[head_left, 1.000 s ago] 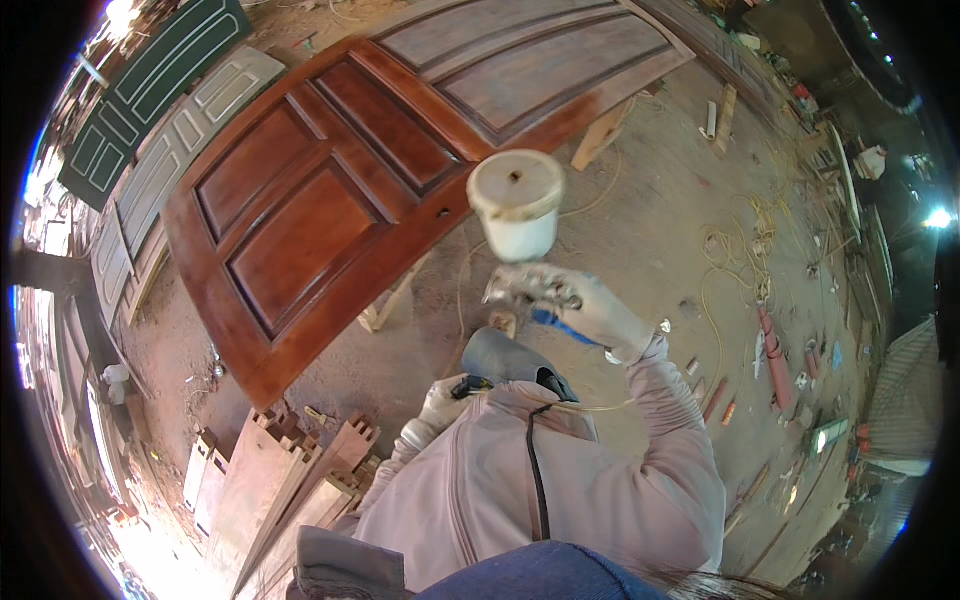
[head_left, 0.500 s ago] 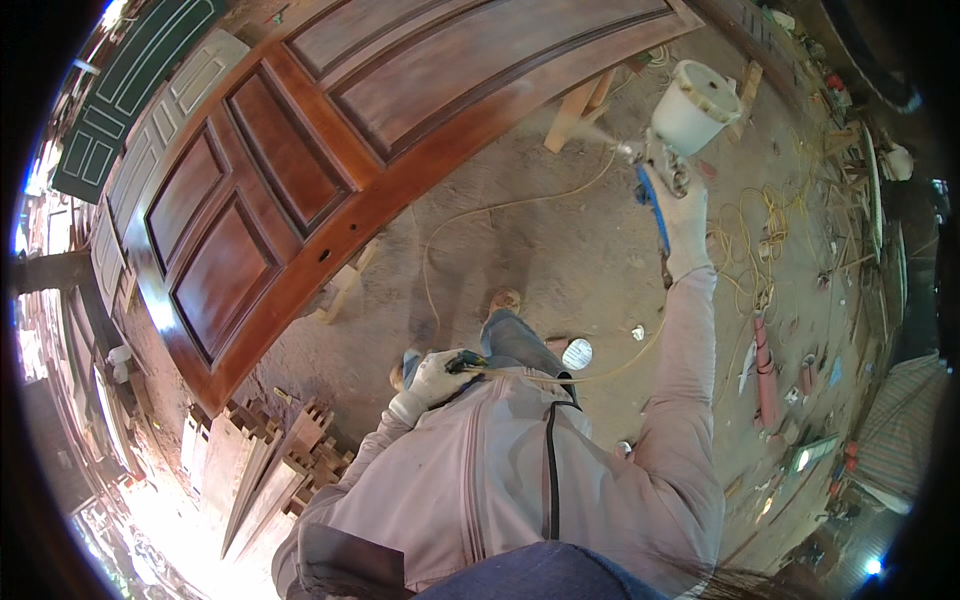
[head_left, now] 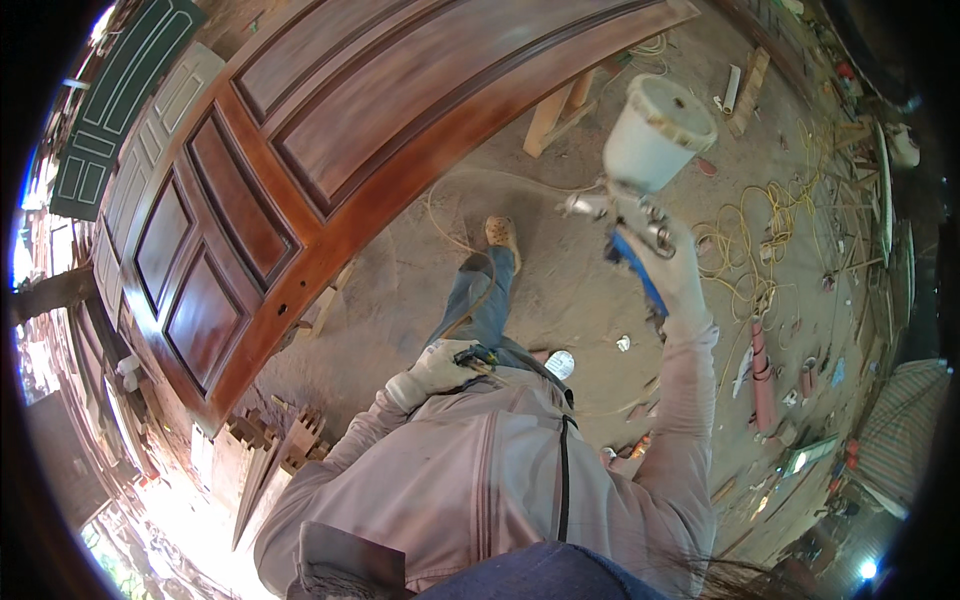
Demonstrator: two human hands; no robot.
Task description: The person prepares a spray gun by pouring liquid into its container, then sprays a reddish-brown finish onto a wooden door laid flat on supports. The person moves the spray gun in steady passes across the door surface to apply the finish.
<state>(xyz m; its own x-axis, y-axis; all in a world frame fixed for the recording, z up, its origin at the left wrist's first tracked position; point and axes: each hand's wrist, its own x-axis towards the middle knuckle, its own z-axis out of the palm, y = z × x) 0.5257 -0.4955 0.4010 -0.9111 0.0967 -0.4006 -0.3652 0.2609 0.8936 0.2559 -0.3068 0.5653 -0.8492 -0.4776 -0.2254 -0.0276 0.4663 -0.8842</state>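
Observation:
My right hand (head_left: 678,278), in a pale glove, is closed round the handle of a metal spray gun (head_left: 640,208). A white paint cup (head_left: 652,145) sits on top of the gun, and its nozzle points left toward a reddish-brown panelled wooden door (head_left: 350,222). Between nozzle and door there is a gap. Down at my waist, my gloved left hand (head_left: 436,366) is closed on a thin yellowish air hose (head_left: 482,298). A small dark piece also shows at its fingers, too unclear to name. Blue material lies along the gun's handle by my right palm.
Wooden supports (head_left: 560,112) stand under the door. Tangled yellow hose (head_left: 765,235) and a pink roll (head_left: 763,380) lie on the floor at right. Cut timber (head_left: 275,465) is stacked at lower left. A green door (head_left: 120,105) and a pale door (head_left: 185,95) stand at far left.
The spray gun has moved left and slightly down, nearer to me. The mist at its nozzle no longer shows plainly. One foot has stepped forward, and the door sits farther left in view.

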